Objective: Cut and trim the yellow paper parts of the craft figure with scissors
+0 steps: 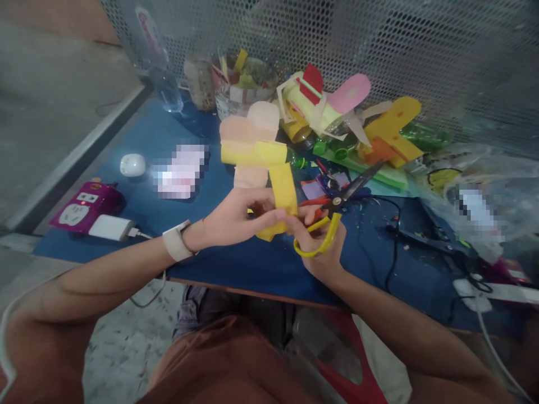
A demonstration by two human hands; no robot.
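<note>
Over the near edge of the blue desk, both hands meet at centre. Left hand, pale watch band on the wrist, fingers closed in a pinch on the yellow foam strip. Strip is part of a yellow-and-peach foam piece that stands up above the hands, off the desk surface. Right hand closed through the yellow handles of the scissors; thumb side touches the lower end of the strip. Blades dark, pointing up and right, away from the foam; how far apart they are, cannot tell.

Behind: pile of foam-covered plastic bottles in yellow, pink, red, orange, against the mesh wall. Clear bottle and cup of scraps at back left. Purple power strip with white charger far left, white round object beside. Black cables on the right.
</note>
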